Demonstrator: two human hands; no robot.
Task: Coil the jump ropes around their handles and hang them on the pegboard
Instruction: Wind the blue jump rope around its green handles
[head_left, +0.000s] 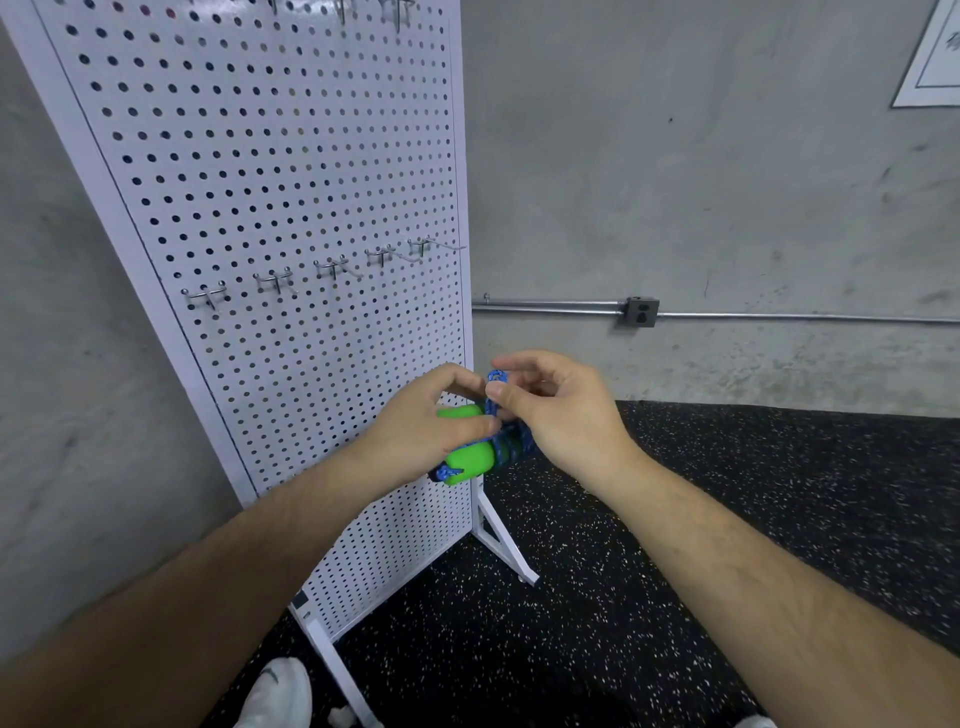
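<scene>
Left hand (415, 423) grips the green handles (467, 460) while right hand (563, 410) pinches the blue rope (511, 444); wall notice (935, 62) writing is illegible.

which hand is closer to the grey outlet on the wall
Right. The right hand sits below and slightly left of the outlet, pinching the blue rope; the left hand is farther left, gripping the green handles.

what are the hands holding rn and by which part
The left hand grips the green handles of a jump rope. The right hand pinches the blue rope at the top of its coil.
</scene>
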